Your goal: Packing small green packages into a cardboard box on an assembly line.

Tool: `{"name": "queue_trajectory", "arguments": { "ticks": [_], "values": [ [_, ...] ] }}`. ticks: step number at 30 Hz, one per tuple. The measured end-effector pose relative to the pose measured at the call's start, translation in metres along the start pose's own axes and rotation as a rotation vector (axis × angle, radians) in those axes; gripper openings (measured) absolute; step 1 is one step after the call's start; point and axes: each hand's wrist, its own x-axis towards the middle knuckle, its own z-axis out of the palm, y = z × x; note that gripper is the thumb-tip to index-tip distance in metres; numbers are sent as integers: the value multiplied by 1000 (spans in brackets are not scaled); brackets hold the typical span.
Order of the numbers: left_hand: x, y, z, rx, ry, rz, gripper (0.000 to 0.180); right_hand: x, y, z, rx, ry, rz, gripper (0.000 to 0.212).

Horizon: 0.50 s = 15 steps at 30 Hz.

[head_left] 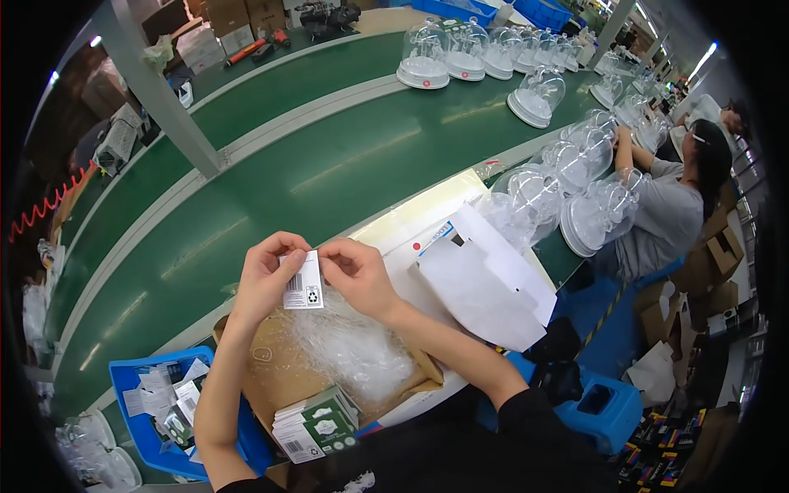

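Observation:
My left hand (267,275) and my right hand (357,275) pinch a small white label card (303,283) with a barcode between their fingertips, held above a brown cardboard box (275,374). A heap of clear plastic bags (353,349) lies in the box under my hands. A stack of small green-and-white booklets (316,423) sits at the box's near edge. To the right, a flat white carton (485,279) lies on the work surface.
A green conveyor belt (329,164) runs beyond the bench, carrying clear plastic domes (423,57) on white bases. A blue bin (160,407) of papers sits at my lower left. A person (670,205) at the right handles more domes. A blue stool (604,407) stands below.

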Motion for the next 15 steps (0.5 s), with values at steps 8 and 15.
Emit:
{"name": "queue_trajectory", "arguments": {
  "ticks": [8, 15],
  "values": [
    [1, 3, -7, 158, -68, 69, 12, 2, -7, 3, -137, 31, -11, 8],
    [1, -12, -8, 109, -118, 121, 12, 0, -4, 4, -109, 44, 13, 8]
  ]
}}
